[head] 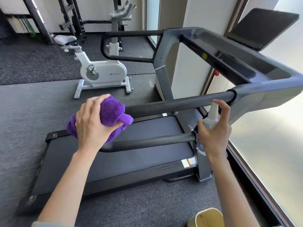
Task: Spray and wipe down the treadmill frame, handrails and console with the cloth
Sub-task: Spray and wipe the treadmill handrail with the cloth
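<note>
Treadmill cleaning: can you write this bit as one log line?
left hand: holds purple cloth | right hand: grips spray bottle below near handrail | console: untouched

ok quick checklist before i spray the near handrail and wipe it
1. Spray bottle held in right hand: ok.
2. Finger on the pump head: ok, index finger curls over the top.
3. Nozzle aimed at the near handrail: cannot tell, nozzle opening not visible.
4. Purple cloth ready in left hand: ok, bunched over the rail's end.
5. Rail stretch between the hands uncovered: ok.
6. Liquid left in the bottle: cannot tell.
</note>
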